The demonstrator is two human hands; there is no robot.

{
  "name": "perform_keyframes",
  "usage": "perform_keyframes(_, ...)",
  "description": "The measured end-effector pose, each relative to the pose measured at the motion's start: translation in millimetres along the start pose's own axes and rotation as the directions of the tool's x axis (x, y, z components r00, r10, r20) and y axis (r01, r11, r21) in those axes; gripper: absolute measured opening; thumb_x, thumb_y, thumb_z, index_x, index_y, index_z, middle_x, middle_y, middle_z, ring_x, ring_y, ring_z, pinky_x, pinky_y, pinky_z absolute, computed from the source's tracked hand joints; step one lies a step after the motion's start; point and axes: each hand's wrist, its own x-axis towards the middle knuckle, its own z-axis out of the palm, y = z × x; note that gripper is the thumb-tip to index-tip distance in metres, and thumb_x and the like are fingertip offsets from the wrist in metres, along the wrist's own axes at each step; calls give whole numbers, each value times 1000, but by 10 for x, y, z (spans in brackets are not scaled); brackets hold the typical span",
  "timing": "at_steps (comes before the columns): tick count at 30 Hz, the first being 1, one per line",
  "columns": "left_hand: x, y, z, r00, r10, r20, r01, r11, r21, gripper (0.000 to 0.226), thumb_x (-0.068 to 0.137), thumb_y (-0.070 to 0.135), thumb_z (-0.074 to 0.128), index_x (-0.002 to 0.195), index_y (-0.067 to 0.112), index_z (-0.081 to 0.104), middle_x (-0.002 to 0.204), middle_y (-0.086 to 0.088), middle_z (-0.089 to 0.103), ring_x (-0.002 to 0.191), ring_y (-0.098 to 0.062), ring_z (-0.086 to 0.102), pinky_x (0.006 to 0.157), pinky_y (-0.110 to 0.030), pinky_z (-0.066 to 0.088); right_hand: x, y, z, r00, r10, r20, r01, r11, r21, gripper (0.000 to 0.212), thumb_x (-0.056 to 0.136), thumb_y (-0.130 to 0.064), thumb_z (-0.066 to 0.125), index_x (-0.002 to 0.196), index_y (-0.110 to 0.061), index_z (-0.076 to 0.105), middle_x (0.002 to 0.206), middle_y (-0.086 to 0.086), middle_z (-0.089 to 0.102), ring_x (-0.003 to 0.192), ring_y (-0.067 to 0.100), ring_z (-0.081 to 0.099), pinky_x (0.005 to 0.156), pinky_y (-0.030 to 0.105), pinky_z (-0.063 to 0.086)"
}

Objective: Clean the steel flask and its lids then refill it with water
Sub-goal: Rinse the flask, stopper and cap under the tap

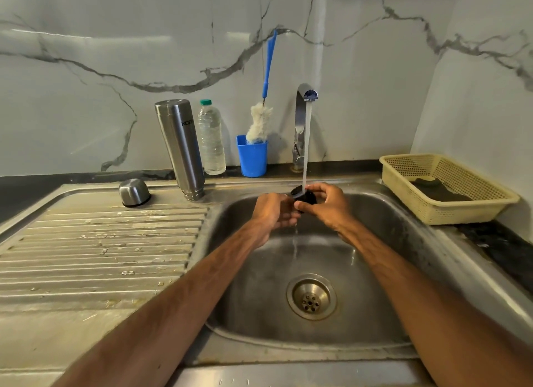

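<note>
Flask (180, 147) stands on drainboard (101, 256) left of sink (383, 236); basket (450, 213) sits right.

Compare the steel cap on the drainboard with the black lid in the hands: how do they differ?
The steel cap is shiny metal; the black lid is dark. The steel cap sits mouth down on the drainboard, untouched; the black lid is held by the left hand and right hand over the sink. Tap water runs onto the black lid, not the steel cap. Both are off the flask.
</note>
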Motion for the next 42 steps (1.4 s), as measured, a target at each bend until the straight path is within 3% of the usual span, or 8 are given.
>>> perform_keyframes(4, 29, 4, -32, 999, 51, -7, -50, 998, 40, 25, 103, 15, 49, 109, 7, 73, 95, -13, 79, 96, -32, 75, 85, -40, 63, -16, 16, -22, 999, 5, 46, -4, 1000, -22, 64, 73, -16, 88, 130, -8, 58, 124, 2, 64, 108, 13, 58, 88, 21, 45)
perform_keyframes(10, 40, 21, -10, 992, 126, 0, -125, 986, 109, 22, 101, 18, 55, 112, 11, 73, 103, -5, 78, 97, -23, 75, 83, -32, 61, -21, 33, -17, 995, -5, 98, 14, 996, -90, 53, 74, -13, 87, 122, -11, 64, 115, 0, 67, 106, 15, 62, 97, 36, 53)
perform_keyframes(14, 0, 52, 13, 985, 169, 24, -170, 980, 106, 25, 104, 16, 50, 115, 10, 72, 106, -3, 76, 94, -13, 72, 74, -22, 57, -15, 18, -31, 997, -11, 70, 16, 997, -70, 55, 74, -11, 86, 123, -10, 64, 116, -2, 66, 106, 13, 59, 95, 31, 50)
perform_keyframes(21, -7, 79, -14, 975, 222, 10, -222, 968, 116, 37, 103, 4, 39, 110, 11, 75, 104, 0, 76, 91, -9, 71, 76, -23, 57, -18, 45, -21, 998, 56, 30, -57, 998, 36, 55, 69, -15, 90, 118, -12, 66, 115, 2, 70, 108, 21, 66, 94, 46, 57)
perform_keyframes(27, 0, 60, -31, 984, 177, -38, -170, 975, 145, 32, 105, 14, 42, 109, 16, 74, 107, -5, 75, 98, -21, 70, 78, -32, 58, -27, -20, -29, 999, 40, -5, -40, 998, 47, 56, 69, -13, 90, 120, -11, 66, 112, 0, 68, 107, 19, 65, 94, 41, 57)
perform_keyframes(32, 4, 53, -36, 993, 117, 26, -120, 984, 132, 25, 106, 23, 46, 112, 19, 70, 113, -9, 72, 104, -28, 69, 79, -35, 59, -32, 0, -49, 998, 64, 11, -64, 997, 35, 55, 73, -9, 87, 123, -8, 64, 117, 6, 69, 106, 20, 66, 93, 42, 58)
perform_keyframes(37, -2, 67, -14, 996, 74, 55, -81, 986, 145, 49, 111, 42, 33, 119, 8, 67, 111, -13, 72, 102, -27, 70, 77, -34, 58, -46, -10, -54, 997, 65, 33, -66, 998, 22, 55, 74, -9, 86, 124, -8, 64, 120, 6, 68, 106, 19, 65, 89, 36, 59)
perform_keyframes(42, -15, 63, -27, 995, 50, 84, -63, 985, 161, 40, 110, 36, 39, 119, 8, 67, 105, -12, 75, 99, -25, 73, 72, -30, 59, -53, -50, -46, 1000, 19, -6, -19, 1000, 10, 57, 74, -15, 87, 126, -11, 64, 119, 0, 67, 111, 16, 60, 101, 36, 51)
